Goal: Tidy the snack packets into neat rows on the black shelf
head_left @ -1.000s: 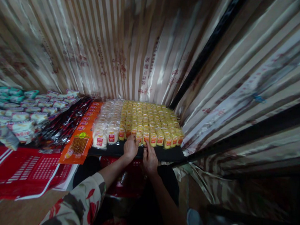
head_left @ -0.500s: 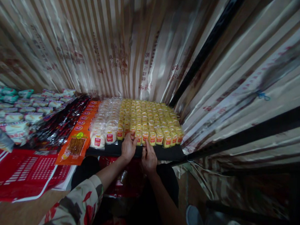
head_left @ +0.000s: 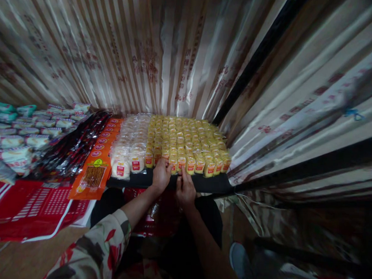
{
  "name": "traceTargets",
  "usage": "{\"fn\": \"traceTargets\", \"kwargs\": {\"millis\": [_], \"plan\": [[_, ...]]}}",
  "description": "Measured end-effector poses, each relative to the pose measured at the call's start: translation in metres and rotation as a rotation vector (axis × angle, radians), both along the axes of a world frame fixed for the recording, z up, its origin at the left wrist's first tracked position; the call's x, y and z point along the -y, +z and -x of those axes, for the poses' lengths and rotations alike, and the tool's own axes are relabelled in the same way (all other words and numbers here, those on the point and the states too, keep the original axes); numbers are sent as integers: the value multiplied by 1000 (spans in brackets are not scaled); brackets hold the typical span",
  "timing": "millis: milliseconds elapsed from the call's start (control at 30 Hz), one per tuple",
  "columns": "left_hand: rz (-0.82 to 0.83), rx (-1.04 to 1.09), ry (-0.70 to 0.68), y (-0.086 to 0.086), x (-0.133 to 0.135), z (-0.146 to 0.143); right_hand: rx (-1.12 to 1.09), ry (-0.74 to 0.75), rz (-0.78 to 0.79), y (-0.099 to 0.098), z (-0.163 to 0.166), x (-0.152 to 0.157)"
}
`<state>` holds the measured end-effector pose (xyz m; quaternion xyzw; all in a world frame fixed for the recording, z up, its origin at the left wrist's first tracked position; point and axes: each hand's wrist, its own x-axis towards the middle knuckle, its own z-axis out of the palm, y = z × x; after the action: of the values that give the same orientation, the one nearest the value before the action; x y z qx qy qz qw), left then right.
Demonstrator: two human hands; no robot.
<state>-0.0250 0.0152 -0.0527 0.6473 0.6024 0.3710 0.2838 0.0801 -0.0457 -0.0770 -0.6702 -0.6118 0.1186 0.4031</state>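
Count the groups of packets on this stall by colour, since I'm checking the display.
Yellow packets: 1 block
White packets with red labels: 1 block
Orange packets: 1 row
Dark shiny packets: 1 row
Pale packets at far left: 1 pile
Total: 5 groups

left fingertips hidden behind yellow packets [head_left: 186, 141] | label print unreadable

A small shop stall — rows of packaged yellow snacks [head_left: 186, 141] and orange packets [head_left: 97, 165] displayed under striped sheeting [head_left: 164, 53].
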Motion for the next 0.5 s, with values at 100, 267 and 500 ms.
{"fn": "traceTargets", "kwargs": {"millis": [100,267,500], "plan": [[-10,-20,-4,3,-1,-1,1,-5,7,0,1,0],[-17,33,-31,2,-2,2,-66,19,-7,0,2,1],[-15,80,-27,-3,8,10,-267,64,-127,1,-2,23]]}}
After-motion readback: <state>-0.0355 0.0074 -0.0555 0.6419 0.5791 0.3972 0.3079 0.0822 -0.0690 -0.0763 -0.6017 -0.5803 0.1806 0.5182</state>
